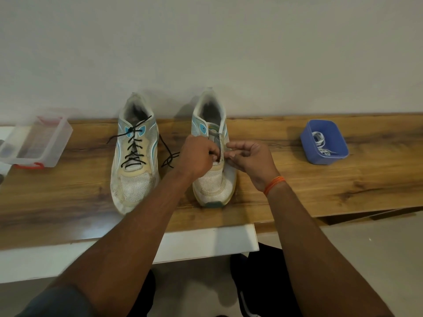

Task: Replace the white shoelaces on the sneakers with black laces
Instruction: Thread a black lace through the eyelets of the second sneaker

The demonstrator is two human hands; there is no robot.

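Worktop (297,184): wooden, carries both sneakers near its back edge.
Left sneaker (135,156): already laced in black.
Right sneaker (214,170): no lace visible, at mid-worktop.
Left hand (198,156): fingers curled at the eyelet row; what they pinch cannot be told.
Right hand (251,160): fingertips pinched beside the eyelets.
Black lace (169,157): between the sneakers; best started at the lowest eyelets, ends even.
Blue tub (324,143): toward the right end, holds white laces.
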